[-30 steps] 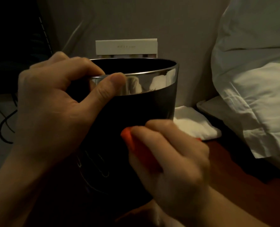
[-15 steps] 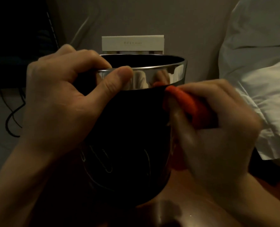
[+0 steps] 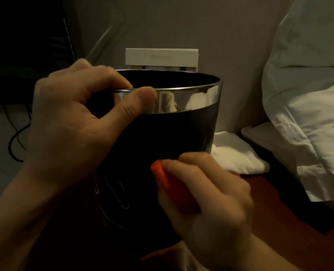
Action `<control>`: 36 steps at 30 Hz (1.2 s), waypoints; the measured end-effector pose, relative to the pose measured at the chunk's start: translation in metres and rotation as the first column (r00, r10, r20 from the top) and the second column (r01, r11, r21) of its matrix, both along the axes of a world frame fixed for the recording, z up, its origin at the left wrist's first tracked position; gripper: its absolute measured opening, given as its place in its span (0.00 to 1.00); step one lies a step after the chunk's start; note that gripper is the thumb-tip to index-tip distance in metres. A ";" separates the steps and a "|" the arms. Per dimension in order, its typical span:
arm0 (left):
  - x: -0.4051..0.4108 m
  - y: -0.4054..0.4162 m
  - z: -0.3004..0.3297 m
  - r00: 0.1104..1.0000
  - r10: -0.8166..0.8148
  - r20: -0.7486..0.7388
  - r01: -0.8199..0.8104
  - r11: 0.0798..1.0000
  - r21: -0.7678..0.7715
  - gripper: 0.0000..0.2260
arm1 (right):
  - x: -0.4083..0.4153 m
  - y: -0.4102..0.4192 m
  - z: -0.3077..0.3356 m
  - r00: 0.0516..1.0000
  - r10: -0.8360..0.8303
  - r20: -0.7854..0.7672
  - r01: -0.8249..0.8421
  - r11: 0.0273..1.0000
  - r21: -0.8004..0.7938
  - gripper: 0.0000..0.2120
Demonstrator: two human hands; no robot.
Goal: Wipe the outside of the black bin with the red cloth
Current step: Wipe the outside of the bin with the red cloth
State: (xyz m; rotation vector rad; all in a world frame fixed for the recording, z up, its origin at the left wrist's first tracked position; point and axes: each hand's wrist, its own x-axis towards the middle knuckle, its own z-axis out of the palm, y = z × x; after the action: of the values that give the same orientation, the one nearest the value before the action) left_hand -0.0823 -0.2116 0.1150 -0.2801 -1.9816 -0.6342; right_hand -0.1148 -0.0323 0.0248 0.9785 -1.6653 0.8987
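**Cloth hand back down on the bin's lower wall**

Half a second ago the right hand (image 3: 209, 200) was up by the shiny rim at about 3 o'clock on the bin; now it has dropped to the lower wall, at roughly 5 o'clock from the bin's centre, much where it was a second ago. The view has shifted a little too.

The black bin (image 3: 162, 145) stands upright in the middle of the view on a reddish-brown surface (image 3: 275, 202). The left hand (image 3: 70, 130) is clamped on its silver rim (image 3: 189, 98) at about 10 o'clock, thumb pressed on the outside of the band and fingers curled over the top edge. The right hand is closed around the red cloth (image 3: 168, 182), bunched between fingers and palm, with the cloth pressed to the bin's side.

The wiping looks to be under way, with up-and-down strokes on the near right side. I judge the next move calls for carrying the cloth on around the wall, or turning the bin with the steadying hand, since the far side is hidden and likely untouched.

The bin's inside is dark; what can be seen of it shows nothing, and the bottom is out of sight. A white folded cloth (image 3: 238, 157) lies just beside the bin at 3 o'clock, with white bedding (image 3: 308, 114) further right and a pale box (image 3: 162, 57) behind at 12 o'clock.
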 end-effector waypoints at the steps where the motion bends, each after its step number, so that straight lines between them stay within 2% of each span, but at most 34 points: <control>1: 0.001 0.000 0.000 1.000 0.002 0.001 -0.002 1.000 -0.003 0.14 | -0.002 0.003 0.003 1.000 0.015 0.007 -0.015 1.000 0.000 0.09; 6: 0.004 0.003 0.001 1.000 0.010 0.009 -0.010 1.000 -0.002 0.13 | -0.015 0.020 0.031 0.997 -0.063 0.044 0.070 0.984 -0.162 0.09; 11: 0.002 0.001 0.002 1.000 0.008 0.008 -0.008 1.000 -0.007 0.14 | -0.003 0.003 0.004 1.000 -0.014 0.012 0.015 0.999 -0.035 0.08; 17: 0.002 0.001 0.002 1.000 -0.013 -0.012 0.012 1.000 -0.024 0.09 | -0.017 0.021 0.031 0.997 -0.028 0.068 0.039 0.985 -0.166 0.07; 22: 0.000 -0.002 0.001 1.000 -0.005 -0.001 0.005 1.000 -0.022 0.14 | -0.006 0.006 0.010 1.000 0.007 0.024 -0.006 0.999 -0.036 0.09; 27: 0.000 -0.002 0.001 1.000 -0.012 -0.009 0.012 0.999 -0.031 0.13 | -0.020 0.024 0.034 0.998 -0.019 0.063 0.028 0.989 -0.148 0.07; 31: -0.004 -0.007 0.001 0.999 -0.047 -0.007 0.047 0.998 -0.031 0.14 | -0.009 0.006 0.011 1.000 0.008 0.015 -0.007 0.998 -0.063 0.08; 33: -0.006 -0.013 -0.001 0.995 -0.101 -0.024 0.102 0.995 0.010 0.12 | -0.003 0.004 0.009 0.998 0.063 -0.001 -0.063 0.997 -0.040 0.08; 36: -0.004 -0.021 -0.002 0.988 -0.152 -0.042 0.156 0.977 0.145 0.12 | 0.001 0.017 0.030 0.996 0.085 -0.015 -0.086 0.991 -0.103 0.08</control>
State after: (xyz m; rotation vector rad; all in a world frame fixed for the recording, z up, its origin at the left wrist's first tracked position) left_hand -0.0861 -0.2328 0.1127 -0.3527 -1.8848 -0.8672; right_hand -0.1138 -0.0153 0.0550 0.9884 -1.5614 1.0244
